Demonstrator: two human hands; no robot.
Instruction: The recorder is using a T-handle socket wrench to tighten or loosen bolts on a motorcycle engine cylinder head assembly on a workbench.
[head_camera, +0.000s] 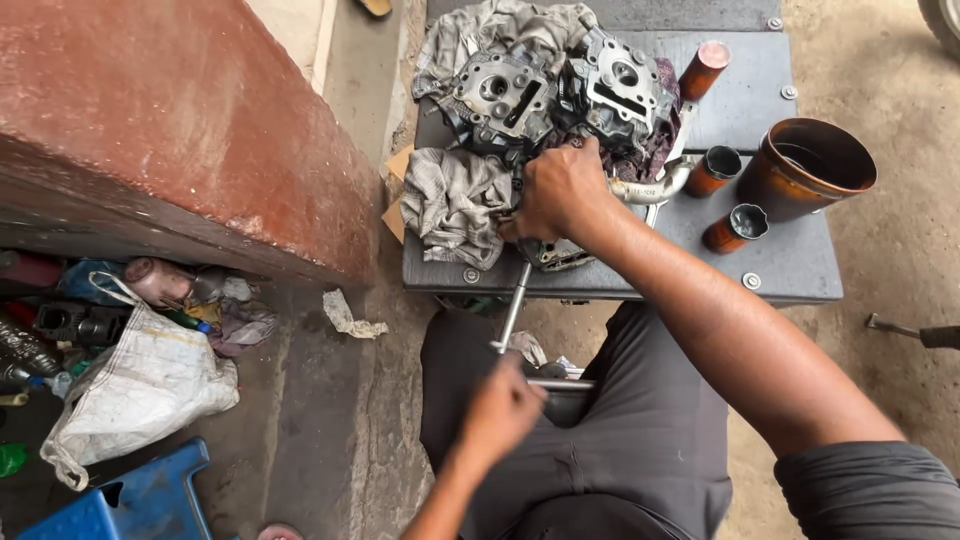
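Left hand (505, 408) clenched on T-handle wrench (518, 300), right hand (560, 192) gripping engine part (556, 252) (fingers hidden), white sack (140, 385) lower left

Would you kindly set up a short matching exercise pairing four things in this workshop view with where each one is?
Things:
1. right hand
2. left hand
3. large brown cup
4. blue plastic stool

Places:
A. at the bottom left, on the ground
B. on the handle of the long metal wrench, above the lap
C. at the right end of the grey bench
D. pressed on the engine part at the near edge of the bench, beside the grey rag

Pairs: 1-D, 2-B, 3-C, 4-A
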